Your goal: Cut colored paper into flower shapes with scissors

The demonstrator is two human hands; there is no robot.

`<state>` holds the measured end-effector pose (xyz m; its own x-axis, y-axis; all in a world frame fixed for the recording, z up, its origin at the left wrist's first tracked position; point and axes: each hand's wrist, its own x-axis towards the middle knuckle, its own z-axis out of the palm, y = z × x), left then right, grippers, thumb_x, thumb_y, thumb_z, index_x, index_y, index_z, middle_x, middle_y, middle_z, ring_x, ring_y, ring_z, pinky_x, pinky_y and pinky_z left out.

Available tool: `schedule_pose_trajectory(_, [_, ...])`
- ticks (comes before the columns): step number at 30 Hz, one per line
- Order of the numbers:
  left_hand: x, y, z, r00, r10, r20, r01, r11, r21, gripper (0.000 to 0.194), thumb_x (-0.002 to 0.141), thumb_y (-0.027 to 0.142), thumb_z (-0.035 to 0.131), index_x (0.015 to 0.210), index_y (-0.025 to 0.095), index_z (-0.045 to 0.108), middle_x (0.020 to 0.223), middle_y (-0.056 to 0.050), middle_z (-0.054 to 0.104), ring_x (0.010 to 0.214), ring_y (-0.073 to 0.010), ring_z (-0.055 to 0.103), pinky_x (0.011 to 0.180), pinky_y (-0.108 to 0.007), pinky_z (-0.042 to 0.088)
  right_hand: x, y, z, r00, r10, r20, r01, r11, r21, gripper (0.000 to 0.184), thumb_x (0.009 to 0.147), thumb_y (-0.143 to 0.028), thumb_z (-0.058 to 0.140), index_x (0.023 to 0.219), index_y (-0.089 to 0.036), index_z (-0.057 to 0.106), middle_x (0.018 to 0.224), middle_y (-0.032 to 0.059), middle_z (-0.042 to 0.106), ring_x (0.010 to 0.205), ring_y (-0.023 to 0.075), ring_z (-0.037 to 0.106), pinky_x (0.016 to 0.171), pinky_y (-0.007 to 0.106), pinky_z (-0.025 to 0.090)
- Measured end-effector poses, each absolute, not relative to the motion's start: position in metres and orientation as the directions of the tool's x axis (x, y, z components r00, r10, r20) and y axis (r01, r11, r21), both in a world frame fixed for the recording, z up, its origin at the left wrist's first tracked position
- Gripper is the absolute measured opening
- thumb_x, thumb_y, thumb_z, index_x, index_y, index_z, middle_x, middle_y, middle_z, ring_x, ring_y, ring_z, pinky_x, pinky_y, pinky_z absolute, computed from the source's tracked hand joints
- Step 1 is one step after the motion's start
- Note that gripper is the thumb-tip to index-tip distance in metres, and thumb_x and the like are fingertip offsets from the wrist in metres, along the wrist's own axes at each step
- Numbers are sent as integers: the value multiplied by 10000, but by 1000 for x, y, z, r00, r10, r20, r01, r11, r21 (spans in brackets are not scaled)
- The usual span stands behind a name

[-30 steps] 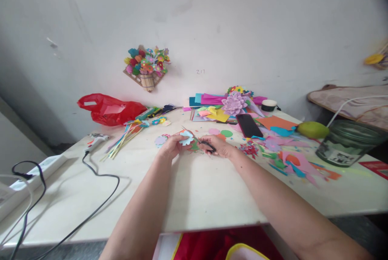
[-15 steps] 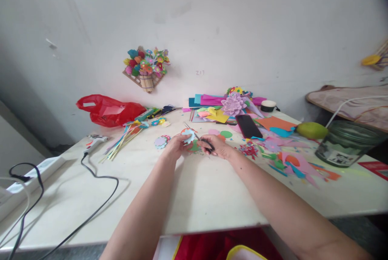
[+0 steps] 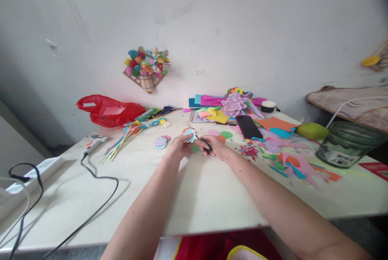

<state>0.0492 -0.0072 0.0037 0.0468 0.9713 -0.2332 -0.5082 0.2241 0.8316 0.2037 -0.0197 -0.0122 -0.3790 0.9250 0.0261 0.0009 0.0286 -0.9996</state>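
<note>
Between the fingers of my left hand [image 3: 178, 146] is a light blue flower-shaped cutout [image 3: 189, 135] with a scalloped edge. My right hand [image 3: 215, 146] is closed around the dark handles of a pair of scissors [image 3: 207, 145]. The scissor blades point up and left, against the right edge of the blue cutout. Orange and green paper pieces lie on the table under the hands, partly hidden. Left of my left hand sits a small stack of scalloped cutouts [image 3: 162, 142], lilac on top. A green disc [image 3: 226, 134] lies beyond my right hand.
A phone [image 3: 248, 126], paper scraps [image 3: 297, 163] and a green glass jar [image 3: 339, 147] occupy the right. To the left are a glue gun [image 3: 96, 142] with its cord, thin sticks [image 3: 124, 145], a red plastic bag [image 3: 110, 110] and a power strip [image 3: 36, 177].
Both hands have shifted very slightly, with the blue cutout and scissors still held close together. Everything else on the table stays where it was.
</note>
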Motion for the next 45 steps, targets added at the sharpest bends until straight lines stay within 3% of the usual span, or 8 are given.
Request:
schedule_pose_trajectory(14, [58,-9,5,-14,968,-249,-560,199,804,104,724,-8,613,749,92,606,650,-30,641,500,-107,601,481,-196,514,196,-23,-14,-341,940,31,-38,20,-999,329,735,-441,679,753,-154,518,497,-55,531,337,46,458,250,143,210])
schedule_pose_trajectory(32, [56,-2,-1,-93,944,-318,-430,250,867,80,726,84,672,673,96,613,558,-28,604,400,-76,513,362,-163,370,190,-28,-9,-253,968,0,67,17,-998,283,755,-414,660,737,-161,534,465,-64,484,314,45,423,262,153,176])
schedule_pose_trajectory(45, [53,-4,0,-9,950,-313,-461,273,844,33,735,79,658,739,107,639,615,-31,640,475,-109,582,450,-196,460,187,-29,-7,-234,972,22,25,28,-999,324,672,-419,725,706,-161,530,463,-65,474,330,44,417,279,156,187])
